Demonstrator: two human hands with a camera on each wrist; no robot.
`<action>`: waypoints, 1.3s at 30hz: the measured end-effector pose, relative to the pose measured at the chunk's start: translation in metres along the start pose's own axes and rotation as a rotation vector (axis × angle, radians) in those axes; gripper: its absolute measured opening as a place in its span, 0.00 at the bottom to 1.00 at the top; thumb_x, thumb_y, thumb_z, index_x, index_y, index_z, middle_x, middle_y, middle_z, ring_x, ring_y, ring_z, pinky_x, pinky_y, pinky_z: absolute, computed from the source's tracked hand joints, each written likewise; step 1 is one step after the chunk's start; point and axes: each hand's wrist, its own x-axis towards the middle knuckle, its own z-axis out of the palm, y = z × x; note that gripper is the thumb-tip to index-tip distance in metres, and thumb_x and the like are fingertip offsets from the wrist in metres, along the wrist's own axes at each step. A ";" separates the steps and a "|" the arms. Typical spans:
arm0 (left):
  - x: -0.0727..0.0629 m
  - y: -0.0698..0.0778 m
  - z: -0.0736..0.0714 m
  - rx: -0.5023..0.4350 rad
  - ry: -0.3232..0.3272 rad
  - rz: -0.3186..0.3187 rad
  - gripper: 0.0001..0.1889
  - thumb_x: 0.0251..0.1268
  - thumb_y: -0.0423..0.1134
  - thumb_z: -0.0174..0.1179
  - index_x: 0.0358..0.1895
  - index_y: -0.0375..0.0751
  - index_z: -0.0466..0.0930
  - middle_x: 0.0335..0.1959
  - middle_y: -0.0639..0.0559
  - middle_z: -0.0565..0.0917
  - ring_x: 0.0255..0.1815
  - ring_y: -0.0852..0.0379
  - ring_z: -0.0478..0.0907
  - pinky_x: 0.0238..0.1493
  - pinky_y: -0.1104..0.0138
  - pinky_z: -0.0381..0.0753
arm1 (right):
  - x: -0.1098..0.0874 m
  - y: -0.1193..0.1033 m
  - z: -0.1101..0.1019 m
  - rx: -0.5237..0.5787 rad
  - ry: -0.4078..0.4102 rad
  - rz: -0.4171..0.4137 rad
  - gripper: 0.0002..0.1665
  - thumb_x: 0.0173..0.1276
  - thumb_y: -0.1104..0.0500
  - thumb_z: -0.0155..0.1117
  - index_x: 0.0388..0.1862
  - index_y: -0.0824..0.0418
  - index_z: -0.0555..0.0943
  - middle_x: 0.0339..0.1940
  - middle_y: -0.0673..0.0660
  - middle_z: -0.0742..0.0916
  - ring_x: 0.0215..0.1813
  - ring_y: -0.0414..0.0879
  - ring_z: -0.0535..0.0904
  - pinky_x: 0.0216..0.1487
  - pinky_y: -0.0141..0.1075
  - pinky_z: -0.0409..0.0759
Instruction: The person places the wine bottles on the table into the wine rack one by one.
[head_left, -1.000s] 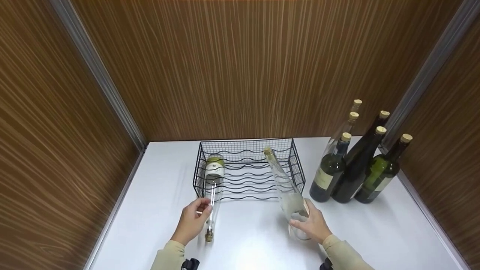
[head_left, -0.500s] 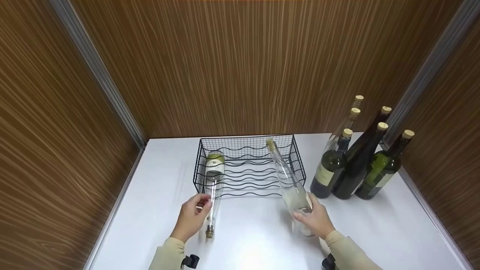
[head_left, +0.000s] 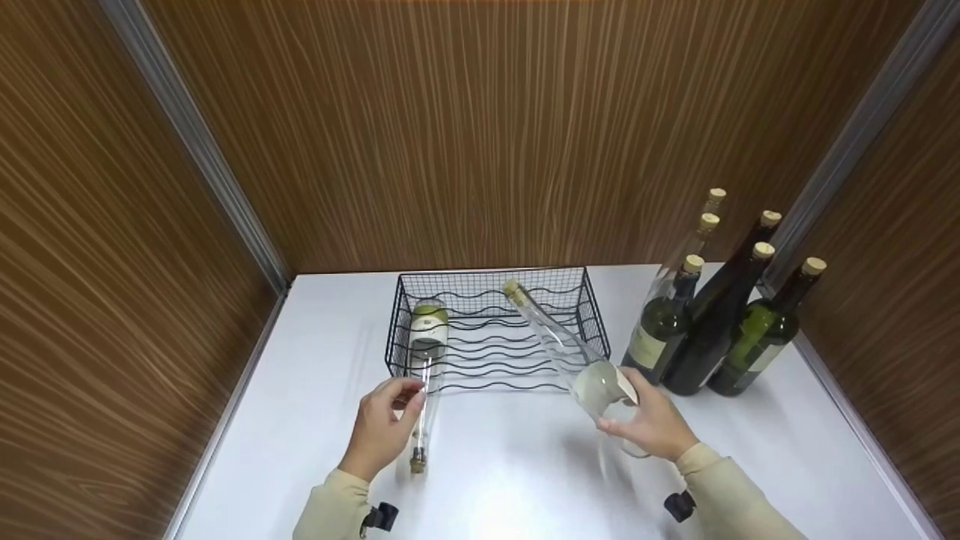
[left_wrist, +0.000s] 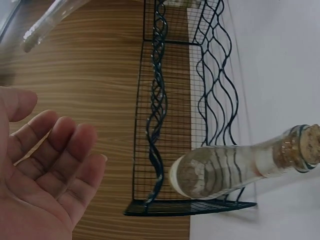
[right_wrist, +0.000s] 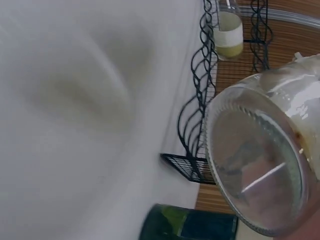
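Note:
My right hand (head_left: 652, 420) grips a clear glass bottle (head_left: 559, 345) near its base, corked end pointing away to the far left. The bottle slants above the front of a black wire wine rack (head_left: 495, 388) with wavy rungs. Its round base (right_wrist: 255, 160) fills much of the right wrist view. A second clear bottle (head_left: 429, 330), with a pale label, lies in the rack's left side, its corked neck jutting toward me. Beside that neck is my left hand (head_left: 379, 427). In the left wrist view its fingers (left_wrist: 60, 140) are loosely bent and hold nothing.
Several corked bottles stand close together right of the rack, among them a dark one (head_left: 709, 330), a labelled one (head_left: 656, 334) and a green one (head_left: 761, 337). Wood-grain panels (head_left: 480, 135) wall the white table (head_left: 322, 337) at the back and both sides.
My right hand has moved right with the bottle, whose corked end has swung left so it slants more across the rack. The left hand stays by the lying bottle's neck.

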 end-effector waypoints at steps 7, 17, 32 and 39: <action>0.007 0.018 -0.004 0.039 0.059 0.139 0.06 0.64 0.33 0.62 0.43 0.44 0.81 0.37 0.57 0.82 0.36 0.65 0.78 0.38 0.70 0.79 | 0.001 -0.016 -0.022 -0.161 -0.075 -0.094 0.50 0.37 0.38 0.82 0.60 0.50 0.73 0.41 0.47 0.86 0.39 0.43 0.81 0.39 0.43 0.78; 0.012 0.040 0.001 0.179 0.093 0.301 0.14 0.59 0.41 0.67 0.46 0.42 0.81 0.47 0.52 0.78 0.49 0.58 0.76 0.50 0.63 0.78 | -0.004 -0.035 -0.027 -0.407 -0.186 -0.354 0.52 0.34 0.25 0.75 0.57 0.51 0.75 0.35 0.42 0.84 0.31 0.34 0.77 0.28 0.32 0.74; 0.008 0.042 0.036 0.460 -0.629 0.251 0.38 0.59 0.68 0.56 0.64 0.44 0.71 0.47 0.54 0.81 0.44 0.58 0.79 0.46 0.61 0.80 | -0.008 -0.049 -0.018 -0.552 -0.262 -0.503 0.53 0.32 0.25 0.75 0.55 0.52 0.75 0.35 0.43 0.84 0.34 0.38 0.79 0.34 0.40 0.79; -0.002 0.036 0.059 0.516 -0.792 0.244 0.40 0.54 0.71 0.57 0.63 0.45 0.71 0.41 0.54 0.84 0.39 0.60 0.81 0.42 0.63 0.80 | -0.011 -0.054 -0.013 -0.588 -0.285 -0.551 0.52 0.31 0.26 0.75 0.54 0.53 0.75 0.36 0.45 0.85 0.35 0.41 0.81 0.36 0.43 0.80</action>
